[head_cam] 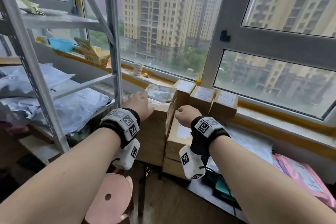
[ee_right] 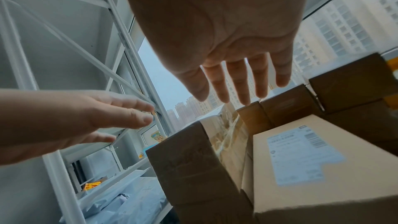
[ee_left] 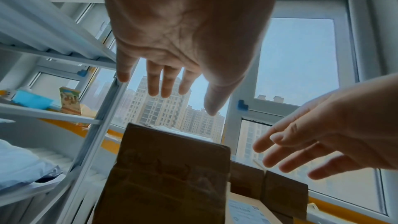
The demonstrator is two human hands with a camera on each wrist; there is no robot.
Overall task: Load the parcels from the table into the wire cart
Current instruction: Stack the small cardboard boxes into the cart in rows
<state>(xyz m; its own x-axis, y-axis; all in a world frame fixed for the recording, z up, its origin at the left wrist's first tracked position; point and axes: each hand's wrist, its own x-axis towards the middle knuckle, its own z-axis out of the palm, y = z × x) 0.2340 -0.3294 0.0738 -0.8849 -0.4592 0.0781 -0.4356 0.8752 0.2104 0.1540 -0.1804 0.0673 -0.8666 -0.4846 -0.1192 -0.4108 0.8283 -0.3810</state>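
Both hands spread wide, empty, flank the tall upright brown cardboard parcel (head_cam: 154,129): left hand (head_cam: 139,104) over its top, right hand (head_cam: 183,115) just beside.

- The head view looks forward and down from above both forearms, toward the window (head_cam: 272,56); the rack (head_cam: 36,71) is at its left and the boxes (head_cam: 181,114) are at its centre.
- The left wrist view sits close under the left hand (ee_left: 189,28), looking along its spread fingers and up at the window; a tall box (ee_left: 170,176) fills its lower middle.
- The right wrist view sits close under the right hand (ee_right: 219,28), facing the same way, tilted.
- All three share the tall box, rack and window; each wrist view also catches the other hand.
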